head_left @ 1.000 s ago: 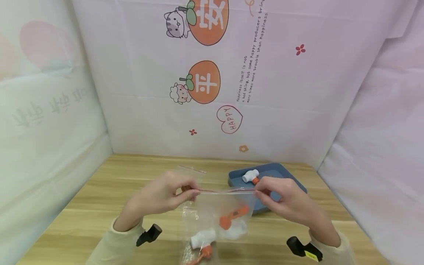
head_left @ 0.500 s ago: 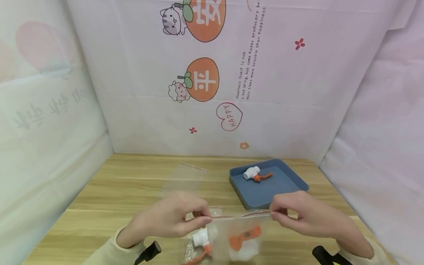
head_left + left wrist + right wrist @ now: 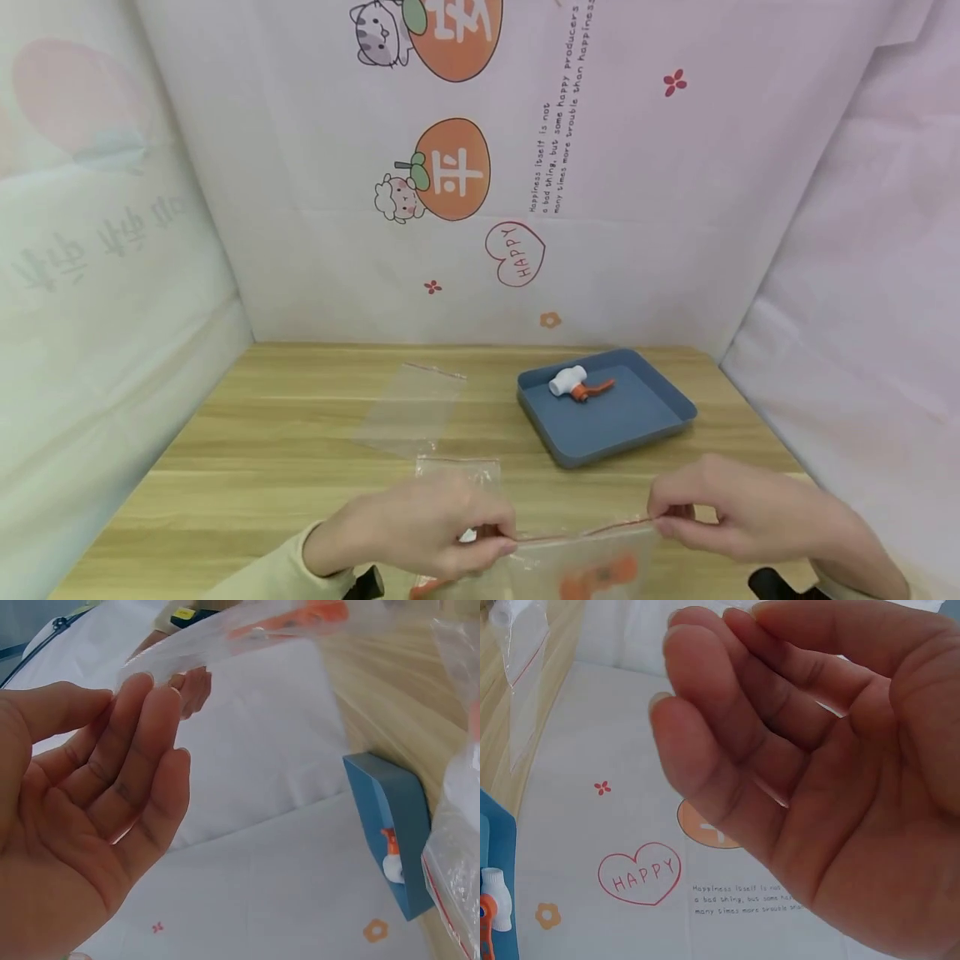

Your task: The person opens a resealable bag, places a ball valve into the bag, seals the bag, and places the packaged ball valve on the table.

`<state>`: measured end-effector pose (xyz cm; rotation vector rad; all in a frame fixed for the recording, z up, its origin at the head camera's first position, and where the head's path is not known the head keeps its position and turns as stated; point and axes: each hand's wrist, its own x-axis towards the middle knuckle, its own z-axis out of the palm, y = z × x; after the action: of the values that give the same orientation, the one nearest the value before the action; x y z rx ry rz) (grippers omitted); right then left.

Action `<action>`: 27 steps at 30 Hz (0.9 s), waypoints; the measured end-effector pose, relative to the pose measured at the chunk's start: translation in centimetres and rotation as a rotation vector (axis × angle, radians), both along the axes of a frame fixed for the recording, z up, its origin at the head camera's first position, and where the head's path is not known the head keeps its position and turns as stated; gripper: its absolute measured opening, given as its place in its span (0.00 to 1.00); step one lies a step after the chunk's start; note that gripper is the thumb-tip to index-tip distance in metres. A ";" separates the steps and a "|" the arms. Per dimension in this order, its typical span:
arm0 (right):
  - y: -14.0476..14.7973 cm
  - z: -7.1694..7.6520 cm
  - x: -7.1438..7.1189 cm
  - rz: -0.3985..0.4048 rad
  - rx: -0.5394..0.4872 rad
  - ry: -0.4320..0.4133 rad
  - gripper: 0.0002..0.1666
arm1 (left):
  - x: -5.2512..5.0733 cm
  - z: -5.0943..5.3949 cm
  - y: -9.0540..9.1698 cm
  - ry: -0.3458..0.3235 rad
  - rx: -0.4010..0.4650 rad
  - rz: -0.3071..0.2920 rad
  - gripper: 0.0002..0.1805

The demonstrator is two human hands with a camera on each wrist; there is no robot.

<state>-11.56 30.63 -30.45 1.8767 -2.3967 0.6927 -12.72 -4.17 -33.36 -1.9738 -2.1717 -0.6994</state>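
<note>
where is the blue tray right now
In the head view, the tray sits right of centre on the table, beyond the right hand, with a white-and-orange valve in its far left part.

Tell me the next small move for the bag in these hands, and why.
Probably lower the held bag onto the table: the left hand and right hand pinch its top edge, and an orange part shows inside. Whether it is fully sealed, I can't tell.

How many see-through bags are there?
3. The held bag is between the left hand and right hand; the partly covered bag is behind the left hand; the flat bag lies farther back, left of the blue tray. More could be hidden.
</note>
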 end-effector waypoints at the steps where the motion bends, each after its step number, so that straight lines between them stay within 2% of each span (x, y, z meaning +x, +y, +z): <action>1: 0.1 0.1 -0.2 -0.009 0.010 -0.021 0.17 | -0.2 -0.1 0.1 0.003 -0.008 0.013 0.07; 5: 0.4 0.1 -1.2 -0.057 0.035 -0.096 0.16 | -1.3 -0.2 0.3 -0.040 -0.043 0.045 0.08; 13: 0.0 -0.9 -3.8 -0.205 0.022 -0.149 0.14 | -4.6 -0.9 0.5 -0.140 -0.077 0.125 0.07; 15: -0.1 -1.3 -4.4 -0.235 0.031 -0.190 0.14 | -5.4 -1.1 0.4 -0.170 -0.086 0.130 0.08; 19: -0.2 -2.3 -5.5 -0.300 0.049 -0.309 0.13 | -6.8 -1.6 0.4 -0.205 -0.107 0.147 0.08; 22: -0.5 -3.3 -6.2 -0.376 0.045 -0.390 0.11 | -7.9 -2.1 0.3 -0.207 -0.137 0.184 0.08; 24: -0.9 -4.2 -6.7 -0.427 0.036 -0.408 0.11 | -8.6 -2.4 0.2 -0.209 -0.166 0.216 0.08; 27: -1.6 -5.6 -7.4 -0.492 0.030 -0.379 0.11 | -9.3 -2.8 0.0 -0.236 -0.216 0.261 0.09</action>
<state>-19.00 29.05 -36.09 1.1512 -2.9375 1.0324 -22.06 -4.18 -36.15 -1.7214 -2.6854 -0.7137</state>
